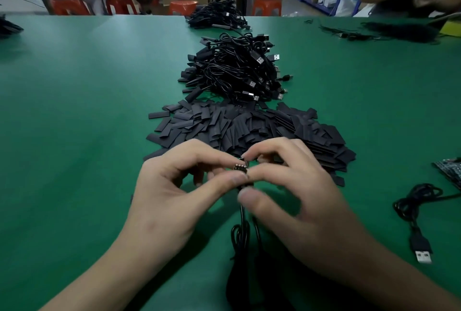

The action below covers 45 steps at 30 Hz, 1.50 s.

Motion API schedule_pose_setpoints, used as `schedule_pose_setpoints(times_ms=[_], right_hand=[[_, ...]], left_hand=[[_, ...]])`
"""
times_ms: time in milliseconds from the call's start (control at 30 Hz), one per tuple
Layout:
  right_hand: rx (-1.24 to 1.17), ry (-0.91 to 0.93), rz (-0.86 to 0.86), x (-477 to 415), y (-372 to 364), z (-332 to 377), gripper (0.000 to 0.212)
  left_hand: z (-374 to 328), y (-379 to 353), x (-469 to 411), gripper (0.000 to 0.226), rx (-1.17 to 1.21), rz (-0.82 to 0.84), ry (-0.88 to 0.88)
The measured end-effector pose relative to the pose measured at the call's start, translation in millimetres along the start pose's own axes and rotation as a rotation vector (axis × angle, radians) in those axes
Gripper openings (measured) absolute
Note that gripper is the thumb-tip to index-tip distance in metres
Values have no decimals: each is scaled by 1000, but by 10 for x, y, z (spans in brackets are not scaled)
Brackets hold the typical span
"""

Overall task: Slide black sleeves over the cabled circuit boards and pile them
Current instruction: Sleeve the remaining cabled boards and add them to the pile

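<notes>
A broad, matte green surface (pixel 87 111) is stretching away in front of me, smooth and faintly sheened under the lights. On it, a low sprawl of flat black rectangular sleeves (pixel 249 126) is lying fanned out just beyond the person's hands, the pieces thin, dull and overlapping like shingles. Behind that, a tangled heap of thin glossy black cables (pixel 234 71) is sitting, with metal-tipped USB plugs poking out on its right side and sleeved ends on its left. The left hand (pixel 174 193) and the right hand (pixel 294 186) are meeting fingertip to fingertip over the near edge of the sleeves, each pinching narrowly with thumb and forefinger. Off to the right, a loose coiled black cable with a silver USB plug (pixel 421 245) is lying well apart. Between the fingertips, a thin black cord (pixel 241 213) is hanging down in loops toward the person, and at its top both hands are gripping a tiny dark circuit board (pixel 240 167) with a row of round gold pads showing. I cannot tell whether a sleeve is on it.
</notes>
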State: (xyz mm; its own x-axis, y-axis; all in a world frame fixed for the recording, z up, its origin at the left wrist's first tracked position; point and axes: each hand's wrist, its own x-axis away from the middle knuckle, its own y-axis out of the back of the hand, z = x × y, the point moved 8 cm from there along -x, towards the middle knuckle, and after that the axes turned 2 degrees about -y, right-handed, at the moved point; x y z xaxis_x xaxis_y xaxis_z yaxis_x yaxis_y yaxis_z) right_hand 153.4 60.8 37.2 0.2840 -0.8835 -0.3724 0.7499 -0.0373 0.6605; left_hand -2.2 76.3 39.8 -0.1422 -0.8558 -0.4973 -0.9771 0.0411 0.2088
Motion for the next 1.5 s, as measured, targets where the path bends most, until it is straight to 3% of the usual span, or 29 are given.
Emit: schedule_pose_setpoints(times_ms=[133, 267, 367, 433, 500, 567, 667, 733, 967, 1033, 1067, 1167, 1233, 1333, 1500], right_hand=[[106, 63, -39, 16, -22, 98, 31], [92, 174, -186, 34, 160, 234, 25], [-354, 174, -102, 43, 187, 221, 26], [-720, 30, -93, 4, 216, 118, 28], [-843, -88, -112, -36, 273, -22, 24], [-774, -115, -87, -89, 359, -98, 25], [-357, -105, 2, -126, 353, -158, 31], [-162, -112, 60, -113, 240, -195, 36], [-133, -200, 68, -98, 85, -286, 40], [-149, -187, 65, -95, 76, -293, 43], [-159, -180, 68, -91, 65, -294, 44], [-184, -180, 86, -90, 22, -319, 48], [-248, -223, 105, -86, -24, -377, 54], [-385, -310, 132, -61, -71, -487, 55], [-489, -338, 158, -69, -137, -513, 31]], left_hand=[[17, 8, -6, 12, 34, 9, 51], [162, 314, -120, 17, -171, -69, 156], [278, 552, -251, 20, -516, 19, 206], [314, 647, -315, 28, -727, 149, 205], [336, 725, -335, 40, -838, 274, 231], [362, 784, -317, 46, -883, 395, 296], [456, 836, -254, 58, -983, 564, 414], [517, 845, -256, 49, -1046, 593, 409], [436, 760, -268, 13, -1131, 594, 213], [316, 688, -294, 9, -1065, 542, 83], [256, 596, -299, 7, -920, 521, 54], [210, 177, -258, 13, -298, 517, 191], [232, -60, -234, 13, -118, 453, 201], [317, -194, -173, 15, -33, 294, 178], [299, -166, -62, 9, -182, 138, -3]])
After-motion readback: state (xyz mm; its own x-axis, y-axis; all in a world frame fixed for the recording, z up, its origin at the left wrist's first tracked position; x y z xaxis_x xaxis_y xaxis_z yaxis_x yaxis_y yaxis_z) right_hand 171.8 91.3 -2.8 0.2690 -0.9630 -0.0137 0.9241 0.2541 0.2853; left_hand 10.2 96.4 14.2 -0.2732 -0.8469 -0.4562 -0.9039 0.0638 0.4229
